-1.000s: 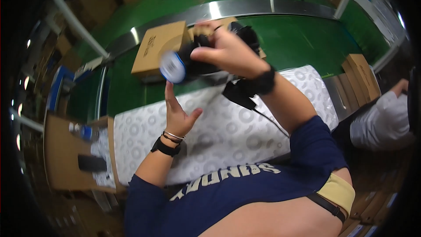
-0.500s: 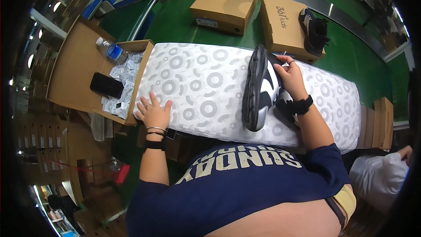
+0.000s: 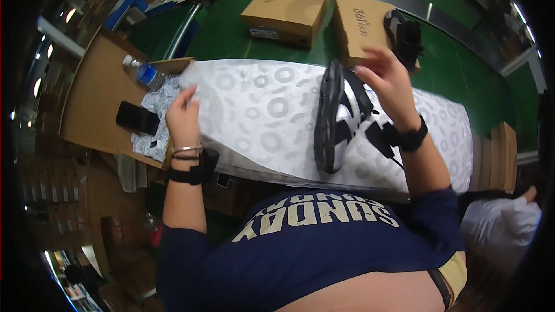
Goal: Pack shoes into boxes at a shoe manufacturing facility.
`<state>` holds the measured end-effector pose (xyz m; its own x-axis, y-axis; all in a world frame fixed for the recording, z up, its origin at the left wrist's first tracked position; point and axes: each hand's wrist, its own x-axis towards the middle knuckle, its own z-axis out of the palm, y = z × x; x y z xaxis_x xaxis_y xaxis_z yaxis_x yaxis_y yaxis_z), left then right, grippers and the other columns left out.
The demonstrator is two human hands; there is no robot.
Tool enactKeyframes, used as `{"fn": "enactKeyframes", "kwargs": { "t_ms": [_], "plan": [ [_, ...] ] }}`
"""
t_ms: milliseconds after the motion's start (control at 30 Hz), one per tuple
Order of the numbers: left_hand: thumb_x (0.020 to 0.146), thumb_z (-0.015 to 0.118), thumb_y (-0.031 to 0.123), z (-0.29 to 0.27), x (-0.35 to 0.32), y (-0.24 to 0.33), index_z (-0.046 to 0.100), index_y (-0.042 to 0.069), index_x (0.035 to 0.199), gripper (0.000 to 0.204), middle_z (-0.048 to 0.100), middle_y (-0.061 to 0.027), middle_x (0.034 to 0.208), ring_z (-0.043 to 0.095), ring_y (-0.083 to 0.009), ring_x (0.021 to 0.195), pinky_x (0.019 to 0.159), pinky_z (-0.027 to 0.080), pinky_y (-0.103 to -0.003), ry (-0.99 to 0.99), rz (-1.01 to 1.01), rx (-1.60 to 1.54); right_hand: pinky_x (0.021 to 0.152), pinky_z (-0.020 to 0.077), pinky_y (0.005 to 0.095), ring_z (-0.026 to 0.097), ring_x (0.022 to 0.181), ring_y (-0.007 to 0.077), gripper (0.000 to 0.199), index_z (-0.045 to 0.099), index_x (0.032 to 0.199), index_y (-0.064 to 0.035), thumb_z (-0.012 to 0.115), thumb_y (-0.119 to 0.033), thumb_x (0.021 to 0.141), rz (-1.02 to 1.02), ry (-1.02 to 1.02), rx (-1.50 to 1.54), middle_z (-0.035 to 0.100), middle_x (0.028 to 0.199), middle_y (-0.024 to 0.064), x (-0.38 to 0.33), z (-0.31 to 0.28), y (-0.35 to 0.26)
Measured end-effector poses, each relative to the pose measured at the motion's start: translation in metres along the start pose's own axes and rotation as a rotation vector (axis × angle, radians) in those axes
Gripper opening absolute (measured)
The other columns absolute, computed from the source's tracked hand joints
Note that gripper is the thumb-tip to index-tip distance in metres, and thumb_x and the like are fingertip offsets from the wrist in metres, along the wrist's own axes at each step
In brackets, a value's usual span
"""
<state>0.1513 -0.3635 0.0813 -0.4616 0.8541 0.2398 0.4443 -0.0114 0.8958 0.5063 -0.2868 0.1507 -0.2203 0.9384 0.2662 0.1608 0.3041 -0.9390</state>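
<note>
A black, white and silver sneaker (image 3: 335,121) lies on its side on the stack of patterned wrapping paper (image 3: 277,104), sole toward the left. At the stack's left end, my left hand (image 3: 184,117) pinches the edge of the top sheet, which is lifted and blurred there. My right hand (image 3: 388,84) hovers just right of the sneaker, fingers apart and smeared by motion, with nothing visible in it. Below that hand lies a dark piece (image 3: 381,138) with a thin cord; its kind cannot be made out.
An open carton (image 3: 95,89) on the left holds small white packets (image 3: 155,138), a black phone (image 3: 137,117) and a water bottle (image 3: 142,73). Two shoeboxes (image 3: 287,8) stand on the green conveyor behind, another sneaker (image 3: 403,37) on one. A person's white sleeve (image 3: 500,219) shows at right.
My left hand has gone from lying flat on the paper to gripping and lifting the top sheet's left edge. My right hand has let go of the sneaker and risen.
</note>
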Motion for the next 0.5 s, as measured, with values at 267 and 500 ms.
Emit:
{"fn": "enactKeyframes", "kwargs": {
  "t_ms": [267, 500],
  "plan": [
    [0.072, 0.061, 0.010, 0.123, -0.066, 0.207, 0.057, 0.005, 0.105, 0.034, 0.056, -0.0144, 0.107, 0.054, -0.0299, 0.091, 0.078, 0.045, -0.035, -0.947, 1.167, 0.038, 0.069, 0.0476, 0.0283, 0.058, 0.078, 0.0158, 0.025, 0.055, 0.096, 0.0053, 0.057, 0.000, 0.071, 0.325, -0.250, 0.621, 0.059, 0.087, 0.0083, 0.036, -0.037, -0.008],
    [0.073, 0.062, 0.036, 0.206, -0.028, 0.204, 0.052, 0.008, 0.115, 0.051, 0.053, -0.0133, 0.113, 0.051, -0.0287, 0.097, 0.085, 0.037, -0.040, -1.240, 1.067, 0.480, 0.052, 0.0432, 0.0197, 0.054, 0.060, 0.0080, 0.058, 0.036, 0.124, 0.0002, 0.060, 0.000, 0.071, 0.627, 0.221, 0.415, 0.058, 0.075, 0.0022, -0.085, -0.168, 0.117]
  ]
}}
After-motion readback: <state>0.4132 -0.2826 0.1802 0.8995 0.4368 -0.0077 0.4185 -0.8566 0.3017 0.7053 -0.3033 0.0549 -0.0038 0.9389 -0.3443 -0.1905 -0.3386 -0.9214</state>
